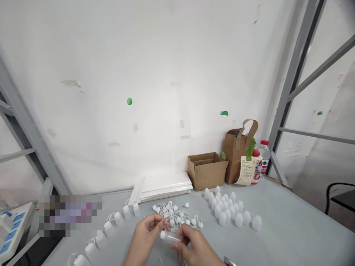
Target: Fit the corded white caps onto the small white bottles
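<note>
Low in the middle of the head view, my right hand (192, 244) is closed around a small clear bottle (171, 238) with a white cap, lying nearly level with the cap to the left. My left hand (149, 232) is pinched just above the cap; something see-through shows at its fingertips, too small to make out. Behind both hands lies a loose pile of small white caps with cords (173, 213). To the left, a curved row of frosted white bottles (109, 229) with cord loops stands upright. Several frosted, egg-shaped white pieces (233, 210) stand grouped on the right.
On the grey table (288, 225), a stack of white packets (163, 186) lies against the wall. Beside it stand an open cardboard box (209, 175), a brown paper bag (233, 159) and a red-capped plastic bottle (265, 153). A power strip (16, 232) is at far left.
</note>
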Available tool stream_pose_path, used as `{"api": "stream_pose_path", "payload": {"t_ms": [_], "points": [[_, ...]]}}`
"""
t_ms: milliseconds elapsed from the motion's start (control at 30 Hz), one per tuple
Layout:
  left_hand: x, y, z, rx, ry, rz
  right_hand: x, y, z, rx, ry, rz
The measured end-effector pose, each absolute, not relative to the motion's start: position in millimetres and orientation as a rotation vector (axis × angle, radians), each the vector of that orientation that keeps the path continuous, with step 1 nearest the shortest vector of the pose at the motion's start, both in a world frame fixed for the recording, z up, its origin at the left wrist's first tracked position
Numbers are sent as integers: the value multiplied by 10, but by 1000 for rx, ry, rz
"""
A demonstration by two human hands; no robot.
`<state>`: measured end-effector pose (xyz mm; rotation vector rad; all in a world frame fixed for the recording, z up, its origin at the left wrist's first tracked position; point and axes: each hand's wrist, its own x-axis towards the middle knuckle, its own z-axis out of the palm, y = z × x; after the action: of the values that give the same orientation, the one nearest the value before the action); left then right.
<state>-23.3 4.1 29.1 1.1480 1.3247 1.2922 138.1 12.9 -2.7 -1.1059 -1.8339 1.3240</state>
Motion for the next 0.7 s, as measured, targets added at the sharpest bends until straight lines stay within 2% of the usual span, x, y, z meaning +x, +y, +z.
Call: {"api": "stream_pose_path", "payload": {"t_ms": [233,433,700], "points": [[-332,41,356,727,1139,1449,1379,111,-32,-1023,-1771,1475],[-322,68,312,486,1102,1446,1363,131,-37,-904,-1589,1585],[-257,60,329,487,1053,1494,1382,180,-37,-928,-1499,1477]]}}
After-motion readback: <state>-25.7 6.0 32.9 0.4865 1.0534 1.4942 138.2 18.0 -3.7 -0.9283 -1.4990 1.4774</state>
